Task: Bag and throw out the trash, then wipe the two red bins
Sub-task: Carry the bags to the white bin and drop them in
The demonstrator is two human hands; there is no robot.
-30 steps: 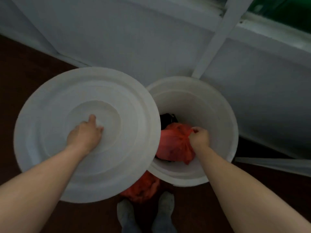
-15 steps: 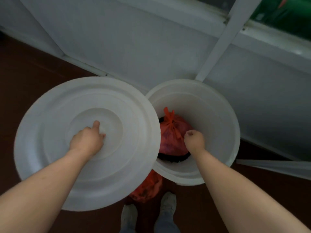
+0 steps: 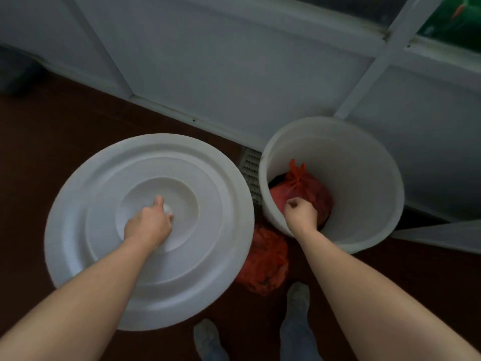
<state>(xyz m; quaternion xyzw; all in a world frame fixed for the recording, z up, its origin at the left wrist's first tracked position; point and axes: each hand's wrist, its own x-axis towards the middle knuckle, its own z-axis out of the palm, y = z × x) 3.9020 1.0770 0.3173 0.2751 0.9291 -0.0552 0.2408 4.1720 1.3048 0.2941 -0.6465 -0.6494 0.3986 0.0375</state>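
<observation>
Left hand (image 3: 148,226) grips lid (image 3: 195,269) knob | right hand (image 3: 300,217) clenched, apparently empty, over tied red bag (image 3: 309,190) in white drum (image 3: 364,178) | risk: second bag (image 3: 263,264) at feet forgotten or trodden, splitting

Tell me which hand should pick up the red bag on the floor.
Right: the right hand holds nothing, near the crumpled red plastic bag; the left hand grips the round white plastic lid.
</observation>
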